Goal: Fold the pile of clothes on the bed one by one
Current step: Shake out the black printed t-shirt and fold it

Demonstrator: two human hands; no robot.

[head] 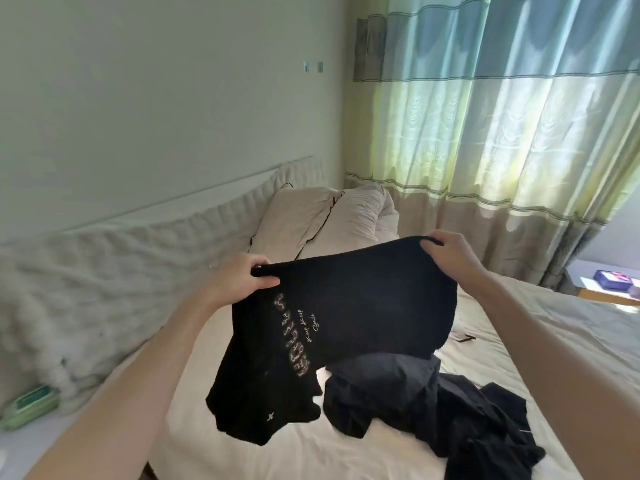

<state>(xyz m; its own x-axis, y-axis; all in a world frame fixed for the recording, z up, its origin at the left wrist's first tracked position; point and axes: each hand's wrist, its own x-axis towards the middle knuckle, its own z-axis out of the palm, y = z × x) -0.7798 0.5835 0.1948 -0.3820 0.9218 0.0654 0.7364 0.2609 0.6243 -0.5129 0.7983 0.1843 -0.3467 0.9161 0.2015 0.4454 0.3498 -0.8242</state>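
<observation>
A black T-shirt point(346, 313) with pale printed lettering hangs in the air above the bed point(249, 455). My left hand point(242, 277) grips its upper edge on the left, and my right hand point(450, 251) pinches the same edge on the right. The shirt is stretched between them, its lower part drooping to the left. Under it, a crumpled pile of dark clothes point(433, 410) lies on the cream sheet.
Two cream pillows point(322, 216) lie at the head of the bed by a padded headboard point(104, 271). A green box point(31, 407) sits at the left edge. Striped curtains point(502, 116) hang at the right, with a small table point(606, 285) beyond.
</observation>
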